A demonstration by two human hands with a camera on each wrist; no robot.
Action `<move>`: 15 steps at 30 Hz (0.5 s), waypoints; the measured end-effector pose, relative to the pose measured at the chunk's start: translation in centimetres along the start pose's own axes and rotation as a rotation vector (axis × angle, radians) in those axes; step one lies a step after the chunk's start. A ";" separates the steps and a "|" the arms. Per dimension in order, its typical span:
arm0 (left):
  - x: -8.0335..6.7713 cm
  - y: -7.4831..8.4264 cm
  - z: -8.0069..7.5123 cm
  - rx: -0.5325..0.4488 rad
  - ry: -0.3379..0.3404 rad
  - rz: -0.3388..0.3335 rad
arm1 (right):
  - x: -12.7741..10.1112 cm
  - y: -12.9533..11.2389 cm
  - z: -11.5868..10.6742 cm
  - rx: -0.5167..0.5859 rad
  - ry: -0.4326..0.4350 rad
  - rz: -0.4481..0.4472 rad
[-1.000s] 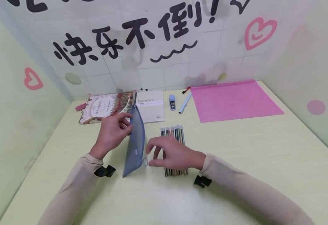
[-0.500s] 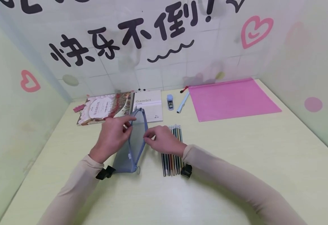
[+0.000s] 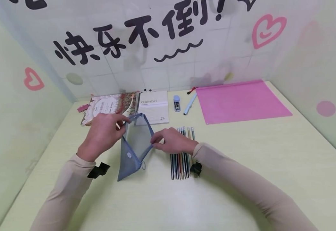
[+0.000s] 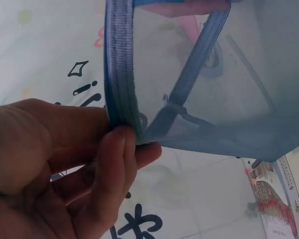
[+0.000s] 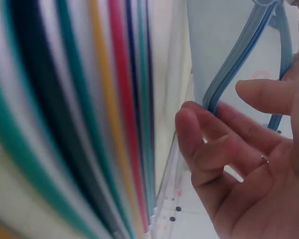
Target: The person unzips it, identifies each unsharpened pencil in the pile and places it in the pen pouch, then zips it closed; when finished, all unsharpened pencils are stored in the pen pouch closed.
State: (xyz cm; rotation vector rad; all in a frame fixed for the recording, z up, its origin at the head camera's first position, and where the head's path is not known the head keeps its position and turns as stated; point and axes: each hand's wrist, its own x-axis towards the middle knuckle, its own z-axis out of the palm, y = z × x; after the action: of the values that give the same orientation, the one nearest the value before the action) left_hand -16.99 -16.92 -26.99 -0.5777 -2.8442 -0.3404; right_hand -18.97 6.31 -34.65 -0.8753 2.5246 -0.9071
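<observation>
We see the blue mesh pencil pouch (image 3: 134, 147) just left of the row of colored pencils (image 3: 182, 154). The left hand (image 3: 103, 133) pinches one side of its open top. The right hand (image 3: 175, 142) pinches the other side, above the pencils.

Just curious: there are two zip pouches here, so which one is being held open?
The blue mesh pouch, both hands pulling its mouth apart. The pink pouch lies flat, untouched.
</observation>
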 end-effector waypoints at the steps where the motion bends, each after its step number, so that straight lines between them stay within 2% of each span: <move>1: 0.1 0.0 0.2 -0.005 -0.008 0.003 | 0.0 0.2 0.0 0.013 -0.007 -0.001; 6: 0.4 0.2 0.6 -0.034 -0.026 0.022 | -0.5 0.9 -0.8 0.036 -0.006 -0.014; 11: 0.7 0.1 0.8 -0.059 -0.031 0.025 | -0.7 1.5 -1.5 -0.093 0.050 -0.013; 15: 0.7 0.1 1.0 -0.075 -0.043 0.000 | -0.6 1.8 -1.3 -0.165 0.055 0.032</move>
State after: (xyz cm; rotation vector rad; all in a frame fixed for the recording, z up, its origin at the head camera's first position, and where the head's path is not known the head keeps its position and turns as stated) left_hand -17.77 -16.36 -27.70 -0.6070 -2.8831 -0.4409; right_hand -19.93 8.40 -34.84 -0.8658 2.6836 -0.7300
